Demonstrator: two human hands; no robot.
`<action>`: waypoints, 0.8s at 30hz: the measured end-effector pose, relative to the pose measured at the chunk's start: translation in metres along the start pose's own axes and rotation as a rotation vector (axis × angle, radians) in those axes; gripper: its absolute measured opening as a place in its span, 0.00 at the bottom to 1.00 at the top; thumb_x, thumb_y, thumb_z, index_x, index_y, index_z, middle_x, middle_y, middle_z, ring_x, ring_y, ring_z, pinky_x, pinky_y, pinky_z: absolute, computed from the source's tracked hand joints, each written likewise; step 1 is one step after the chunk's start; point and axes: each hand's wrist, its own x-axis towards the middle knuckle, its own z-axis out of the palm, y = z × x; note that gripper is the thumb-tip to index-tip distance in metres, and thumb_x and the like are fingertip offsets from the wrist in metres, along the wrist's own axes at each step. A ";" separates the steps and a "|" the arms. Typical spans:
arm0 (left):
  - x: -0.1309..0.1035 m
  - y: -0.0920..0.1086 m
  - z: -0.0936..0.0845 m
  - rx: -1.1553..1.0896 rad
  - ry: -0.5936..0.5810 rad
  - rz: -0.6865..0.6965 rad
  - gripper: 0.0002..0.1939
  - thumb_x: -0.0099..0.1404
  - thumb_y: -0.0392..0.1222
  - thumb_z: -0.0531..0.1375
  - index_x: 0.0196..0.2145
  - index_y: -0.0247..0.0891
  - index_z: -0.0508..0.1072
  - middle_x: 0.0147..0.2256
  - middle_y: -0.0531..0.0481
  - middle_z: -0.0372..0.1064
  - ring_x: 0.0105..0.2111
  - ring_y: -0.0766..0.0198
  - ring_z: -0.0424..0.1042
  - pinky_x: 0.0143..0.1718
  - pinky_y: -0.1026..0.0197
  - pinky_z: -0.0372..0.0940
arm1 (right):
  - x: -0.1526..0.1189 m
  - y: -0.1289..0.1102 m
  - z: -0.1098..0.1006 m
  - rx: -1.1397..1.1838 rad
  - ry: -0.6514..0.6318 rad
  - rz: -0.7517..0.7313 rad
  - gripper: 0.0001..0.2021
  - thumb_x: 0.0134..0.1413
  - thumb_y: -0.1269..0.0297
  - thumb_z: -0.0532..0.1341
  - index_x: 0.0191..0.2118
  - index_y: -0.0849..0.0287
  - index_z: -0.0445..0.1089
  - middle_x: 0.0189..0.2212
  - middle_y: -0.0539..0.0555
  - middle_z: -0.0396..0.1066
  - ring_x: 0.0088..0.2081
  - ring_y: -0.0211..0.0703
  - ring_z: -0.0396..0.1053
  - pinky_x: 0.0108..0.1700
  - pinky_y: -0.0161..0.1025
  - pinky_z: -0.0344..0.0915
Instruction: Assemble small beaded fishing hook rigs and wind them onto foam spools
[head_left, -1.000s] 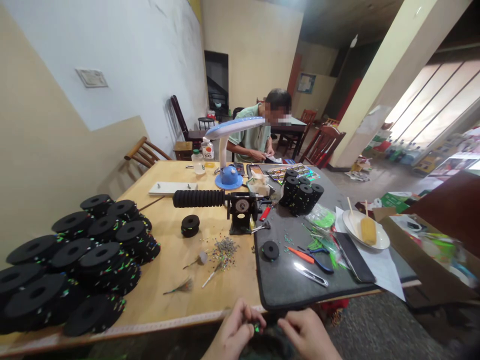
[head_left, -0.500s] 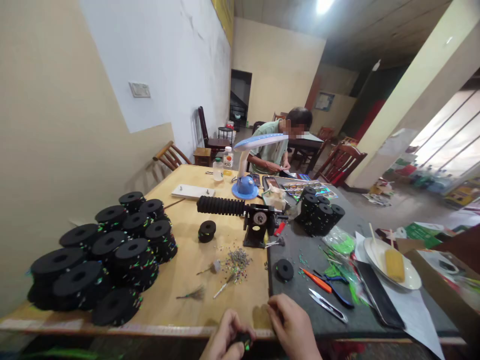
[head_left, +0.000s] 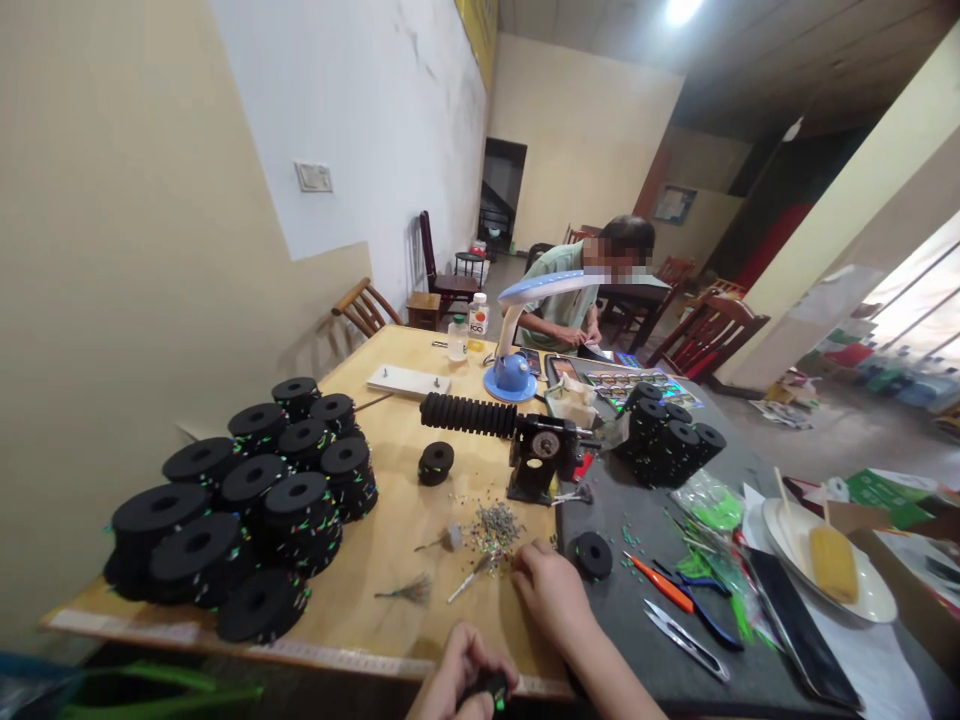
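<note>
My left hand (head_left: 466, 672) is closed round a small black foam spool (head_left: 491, 692) with a green bit on it, low at the table's front edge. Over the table, my right hand (head_left: 546, 580) reaches to the near right side of a heap of small coloured beads (head_left: 495, 528); its fingertips are bent together, and what they hold, if anything, is too small to tell. Left of the heap lie thin bristly tufts (head_left: 409, 590) and a white-handled tool (head_left: 463, 585). Behind it stands a black winding device (head_left: 536, 455) carrying a ribbed black roll (head_left: 469, 414).
Stacks of black spools (head_left: 259, 510) fill the left side. A blue lamp (head_left: 511, 375) stands behind the device. Orange-handled tool (head_left: 660, 582), snips (head_left: 686, 640), pliers (head_left: 712, 610) and a plate (head_left: 862, 580) lie right. Another person (head_left: 559, 300) sits across the table.
My right hand has moved forward from the table's front edge to the bead heap. My left hand still holds the spool low in front. The view has shifted, so things sit further right.
</note>
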 end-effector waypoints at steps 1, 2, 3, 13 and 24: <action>0.000 0.001 0.000 0.016 0.007 0.004 0.19 0.60 0.54 0.62 0.34 0.43 0.56 0.38 0.48 0.70 0.40 0.60 0.67 0.45 0.56 0.56 | 0.001 0.000 0.000 -0.002 -0.009 0.001 0.08 0.52 0.75 0.60 0.32 0.57 0.75 0.33 0.54 0.76 0.36 0.46 0.75 0.36 0.33 0.62; -0.001 0.003 0.001 0.034 0.013 0.008 0.18 0.61 0.53 0.61 0.34 0.42 0.56 0.38 0.48 0.69 0.40 0.60 0.67 0.45 0.56 0.56 | 0.002 0.000 0.000 -0.003 -0.017 0.002 0.08 0.52 0.75 0.60 0.32 0.57 0.75 0.33 0.54 0.76 0.36 0.46 0.75 0.36 0.33 0.62; -0.001 0.004 0.001 0.053 0.020 0.012 0.17 0.61 0.53 0.61 0.34 0.42 0.56 0.38 0.48 0.69 0.40 0.60 0.66 0.45 0.56 0.56 | 0.003 0.000 0.000 -0.002 -0.025 0.002 0.08 0.52 0.75 0.60 0.32 0.57 0.75 0.34 0.54 0.76 0.36 0.46 0.74 0.36 0.33 0.61; -0.012 0.025 0.007 0.303 0.133 0.057 0.09 0.65 0.42 0.55 0.40 0.42 0.57 0.42 0.46 0.68 0.44 0.58 0.66 0.48 0.55 0.58 | -0.019 -0.001 -0.012 0.154 -0.045 -0.068 0.05 0.57 0.71 0.58 0.30 0.57 0.68 0.30 0.53 0.74 0.33 0.44 0.71 0.36 0.34 0.63; -0.014 0.023 0.015 0.573 0.226 0.141 0.10 0.64 0.38 0.53 0.44 0.41 0.58 0.42 0.46 0.65 0.44 0.57 0.67 0.48 0.55 0.61 | -0.090 -0.026 -0.006 0.823 0.060 -0.298 0.05 0.63 0.69 0.55 0.34 0.55 0.64 0.39 0.57 0.74 0.42 0.45 0.73 0.41 0.35 0.69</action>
